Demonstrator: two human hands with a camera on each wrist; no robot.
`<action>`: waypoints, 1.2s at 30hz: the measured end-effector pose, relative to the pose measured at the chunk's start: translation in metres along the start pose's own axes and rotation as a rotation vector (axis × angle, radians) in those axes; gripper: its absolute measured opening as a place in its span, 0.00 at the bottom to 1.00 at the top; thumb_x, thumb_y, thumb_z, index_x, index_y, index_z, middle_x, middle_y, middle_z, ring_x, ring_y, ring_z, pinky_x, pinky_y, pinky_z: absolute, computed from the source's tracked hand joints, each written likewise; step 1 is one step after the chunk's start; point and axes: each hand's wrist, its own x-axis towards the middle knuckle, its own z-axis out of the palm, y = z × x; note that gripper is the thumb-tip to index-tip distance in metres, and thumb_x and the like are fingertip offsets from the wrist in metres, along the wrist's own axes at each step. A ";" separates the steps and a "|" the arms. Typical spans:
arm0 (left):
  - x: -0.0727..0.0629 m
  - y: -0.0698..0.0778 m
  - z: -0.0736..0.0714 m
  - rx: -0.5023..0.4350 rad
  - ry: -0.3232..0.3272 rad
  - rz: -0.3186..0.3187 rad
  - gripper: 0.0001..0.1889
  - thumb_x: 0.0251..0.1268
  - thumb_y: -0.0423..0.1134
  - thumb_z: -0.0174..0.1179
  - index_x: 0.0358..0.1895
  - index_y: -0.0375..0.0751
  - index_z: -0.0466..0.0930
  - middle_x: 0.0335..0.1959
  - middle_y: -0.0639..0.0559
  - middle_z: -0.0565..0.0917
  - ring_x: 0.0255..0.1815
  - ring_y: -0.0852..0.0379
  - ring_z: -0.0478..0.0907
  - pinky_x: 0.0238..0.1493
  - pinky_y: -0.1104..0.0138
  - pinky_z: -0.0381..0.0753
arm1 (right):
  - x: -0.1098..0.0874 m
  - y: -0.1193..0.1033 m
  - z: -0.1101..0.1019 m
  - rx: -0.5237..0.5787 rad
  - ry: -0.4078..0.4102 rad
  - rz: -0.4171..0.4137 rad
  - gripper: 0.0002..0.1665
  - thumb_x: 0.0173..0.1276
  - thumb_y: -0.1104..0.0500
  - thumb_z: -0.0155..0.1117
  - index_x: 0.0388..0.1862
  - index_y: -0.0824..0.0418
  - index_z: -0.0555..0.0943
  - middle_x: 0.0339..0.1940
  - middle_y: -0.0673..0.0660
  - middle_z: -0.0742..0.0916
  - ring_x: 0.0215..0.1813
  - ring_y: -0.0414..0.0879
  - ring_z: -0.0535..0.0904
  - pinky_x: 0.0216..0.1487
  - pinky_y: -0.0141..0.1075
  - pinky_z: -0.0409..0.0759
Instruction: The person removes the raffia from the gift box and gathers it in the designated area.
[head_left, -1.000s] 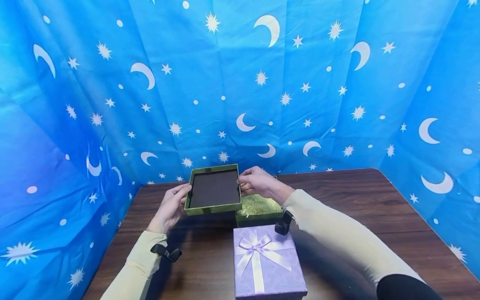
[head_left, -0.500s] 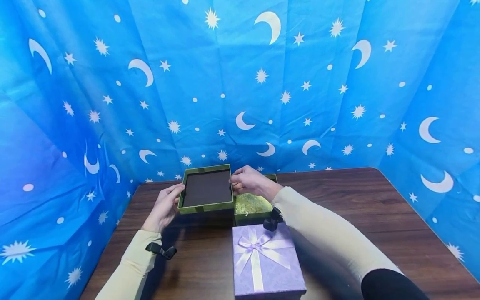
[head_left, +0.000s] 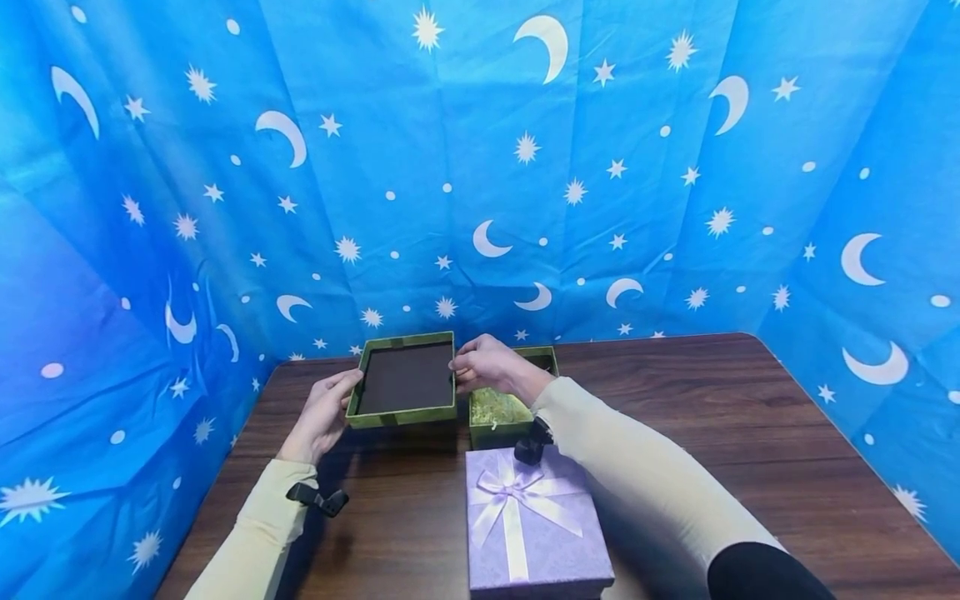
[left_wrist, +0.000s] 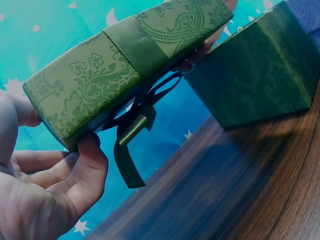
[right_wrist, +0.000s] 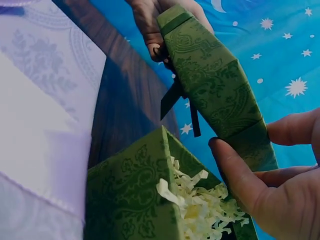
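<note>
Between both hands is a green patterned box lid (head_left: pixel 408 379), held with its dark inside facing up and its ribbon bow (left_wrist: pixel 137 120) hanging underneath. My left hand (head_left: pixel 318 417) grips the lid's left side, thumb on the rim and fingers below. The right hand (head_left: pixel 495 367) pinches the opposite side between thumb and fingers. The lid is above the table, left of the open green box (head_left: pixel 498 412). Pale shredded paper (right_wrist: pixel 205 205) fills that box, which the right hand and forearm partly cover in the head view.
A purple gift box (head_left: pixel 536 521) with a lilac ribbon bow stands in front of the green box, under the right forearm. Brown wooden tabletop (head_left: pixel 697 425) extends to both sides. A blue star-and-moon cloth (head_left: pixel 480 150) hangs behind the table and along its sides.
Both hands have carried the lid leftward, away from above the green box, whose inside and back rim show more now. The purple box has stayed in place.
</note>
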 end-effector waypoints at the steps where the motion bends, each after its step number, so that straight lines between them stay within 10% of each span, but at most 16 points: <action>1: 0.000 0.000 -0.001 0.002 0.004 -0.002 0.32 0.74 0.43 0.54 0.72 0.28 0.56 0.36 0.56 0.85 0.32 0.60 0.86 0.34 0.66 0.86 | 0.001 0.000 0.001 0.004 -0.002 0.001 0.27 0.69 0.70 0.57 0.65 0.77 0.66 0.50 0.69 0.79 0.39 0.49 0.83 0.50 0.49 0.85; 10: 0.000 -0.002 -0.013 0.048 0.022 -0.020 0.32 0.74 0.45 0.55 0.71 0.29 0.56 0.34 0.58 0.85 0.34 0.60 0.86 0.34 0.62 0.87 | 0.002 0.002 0.014 -0.025 0.019 -0.009 0.24 0.70 0.71 0.56 0.63 0.78 0.67 0.53 0.71 0.79 0.41 0.53 0.83 0.51 0.51 0.84; 22: -0.005 -0.012 -0.023 0.054 0.076 -0.047 0.33 0.74 0.45 0.54 0.73 0.29 0.55 0.32 0.58 0.86 0.33 0.60 0.86 0.34 0.62 0.87 | 0.004 0.008 0.034 -0.158 0.060 -0.027 0.12 0.67 0.74 0.55 0.49 0.76 0.71 0.29 0.57 0.75 0.26 0.45 0.74 0.51 0.54 0.83; 36: -0.010 -0.014 -0.025 0.097 0.100 -0.033 0.33 0.73 0.47 0.56 0.73 0.31 0.58 0.38 0.57 0.83 0.37 0.61 0.84 0.37 0.63 0.86 | 0.005 0.012 0.043 -0.377 0.103 -0.008 0.14 0.65 0.72 0.57 0.50 0.74 0.73 0.37 0.63 0.81 0.42 0.55 0.84 0.44 0.46 0.86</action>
